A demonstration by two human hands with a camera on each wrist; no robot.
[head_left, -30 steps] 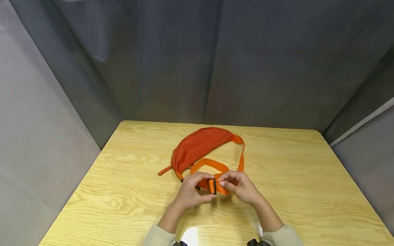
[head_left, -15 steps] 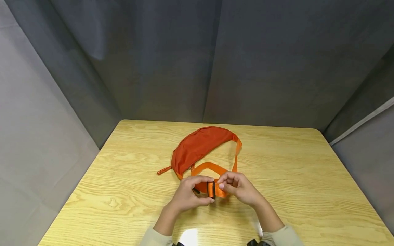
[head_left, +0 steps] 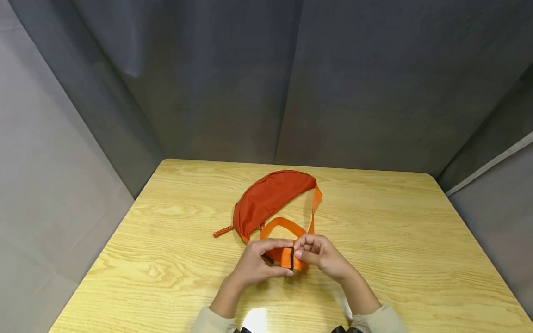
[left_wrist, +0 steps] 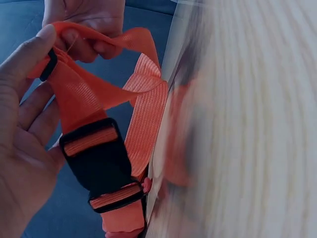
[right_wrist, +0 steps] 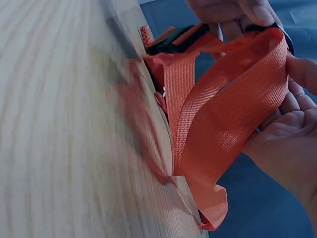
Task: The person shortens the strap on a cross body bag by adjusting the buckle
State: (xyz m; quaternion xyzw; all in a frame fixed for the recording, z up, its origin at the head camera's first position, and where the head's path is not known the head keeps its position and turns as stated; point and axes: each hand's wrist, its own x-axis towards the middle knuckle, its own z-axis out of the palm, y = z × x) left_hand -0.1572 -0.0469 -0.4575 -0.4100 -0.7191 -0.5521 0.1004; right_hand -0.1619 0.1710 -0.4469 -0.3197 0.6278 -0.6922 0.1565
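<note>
A red waist bag (head_left: 272, 196) lies on the table with its orange strap (head_left: 283, 221) looped toward me. My left hand (head_left: 255, 262) pinches a black strap slider (head_left: 292, 258) by its two ends, between thumb and index finger. Close beside it, my right hand (head_left: 324, 257) pinches the webbing with thumb and curled fingers. In the left wrist view a fastened black side-release buckle (left_wrist: 101, 161) hangs below the slider, near the left palm. The right wrist view shows a wide loop of webbing (right_wrist: 233, 119) running down from the hands.
The wooden table (head_left: 166, 268) reaches back to a dark grey curtain (head_left: 225, 92). A patterned red zipper pull (head_left: 223, 231) sticks out from the bag's left end. Lighter grey panels (head_left: 54, 162) stand at the sides.
The slider has turned from face-up to nearly edge-on, with orange webbing bulging on its left. The strap's right-hand run has shifted left. Both hands keep their pinch.
</note>
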